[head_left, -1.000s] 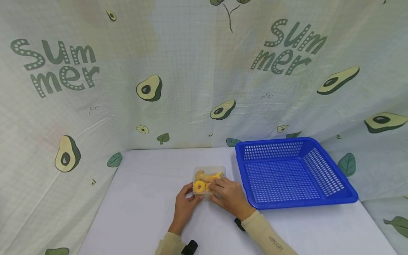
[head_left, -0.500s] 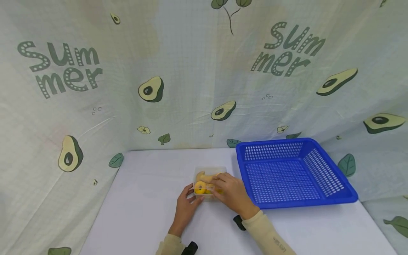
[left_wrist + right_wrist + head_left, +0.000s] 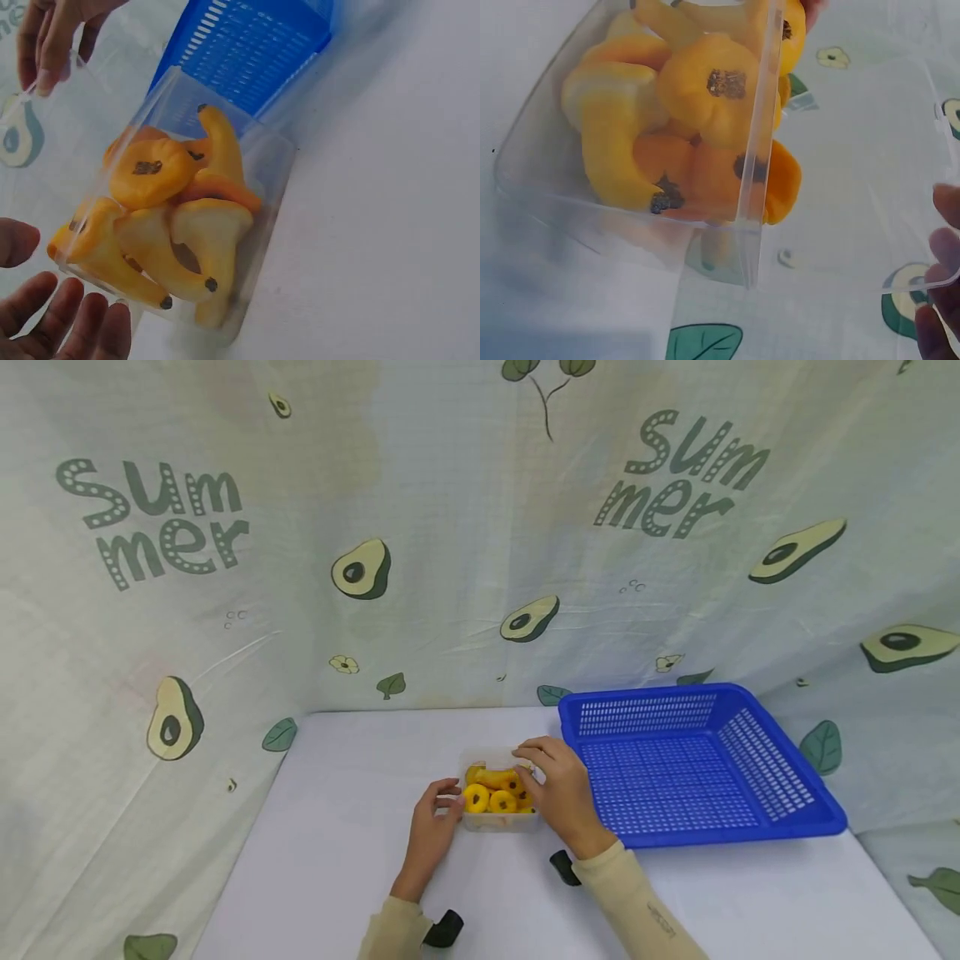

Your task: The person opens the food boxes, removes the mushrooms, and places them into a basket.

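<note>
A clear plastic box [image 3: 501,824] full of small yellow crookneck squashes [image 3: 154,172] with dark stem ends sits on the table. Its top is uncovered, and some squashes rise above the rim in the right wrist view. My right hand [image 3: 558,789] pinches the edge of a clear lid [image 3: 855,195], lifted off over the box's right side. In the left wrist view, my left hand [image 3: 64,322] has its fingers loosely bent close beside the box wall, holding nothing. From the head view, its fingertips are right at the box's left side.
To the right of the box stands a blue slotted basket [image 3: 705,839], near my right forearm. White cloth covers the table [image 3: 360,777]. Behind it hangs a curtain [image 3: 435,485] printed with avocados.
My right hand has risen and moved right, taking the lid off the box. The squashes are now uncovered. My left hand stays beside the box, its fingers slightly shifted.
</note>
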A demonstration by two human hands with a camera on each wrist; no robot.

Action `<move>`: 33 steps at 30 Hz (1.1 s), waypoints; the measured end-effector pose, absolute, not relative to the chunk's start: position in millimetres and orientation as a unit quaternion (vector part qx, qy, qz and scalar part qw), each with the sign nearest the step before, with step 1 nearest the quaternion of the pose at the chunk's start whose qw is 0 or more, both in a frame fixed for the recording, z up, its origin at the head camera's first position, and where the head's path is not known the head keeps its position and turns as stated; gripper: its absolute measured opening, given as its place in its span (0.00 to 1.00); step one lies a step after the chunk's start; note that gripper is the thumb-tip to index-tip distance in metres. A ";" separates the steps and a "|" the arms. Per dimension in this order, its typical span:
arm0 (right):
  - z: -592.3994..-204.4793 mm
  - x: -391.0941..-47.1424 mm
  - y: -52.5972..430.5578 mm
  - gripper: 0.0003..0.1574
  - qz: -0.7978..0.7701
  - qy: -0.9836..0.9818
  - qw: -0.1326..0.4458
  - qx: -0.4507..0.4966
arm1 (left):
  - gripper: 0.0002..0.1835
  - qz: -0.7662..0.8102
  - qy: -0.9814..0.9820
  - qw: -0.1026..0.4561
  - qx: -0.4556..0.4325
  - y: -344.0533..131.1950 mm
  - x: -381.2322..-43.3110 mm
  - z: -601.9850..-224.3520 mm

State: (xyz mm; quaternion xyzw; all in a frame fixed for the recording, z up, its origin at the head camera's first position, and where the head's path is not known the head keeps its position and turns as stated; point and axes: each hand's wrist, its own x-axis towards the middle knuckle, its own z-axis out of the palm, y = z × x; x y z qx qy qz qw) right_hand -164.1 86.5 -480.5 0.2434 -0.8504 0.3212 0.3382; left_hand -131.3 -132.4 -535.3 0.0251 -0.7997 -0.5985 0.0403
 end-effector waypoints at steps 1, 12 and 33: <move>-480.0 -164.9 86.3 0.17 0.328 -0.848 0.343 0.236 | 0.18 -0.597 -0.801 0.038 0.029 -132.4 -132.6 -534.0; -474.2 -168.9 83.6 0.11 0.351 -0.844 0.371 0.164 | 0.18 -0.626 -0.778 0.015 0.054 -132.0 -140.0 -527.8; -468.0 -169.4 80.9 0.37 0.295 -0.893 0.300 0.157 | 0.25 -0.708 -0.695 -0.044 0.122 -128.3 -134.3 -523.3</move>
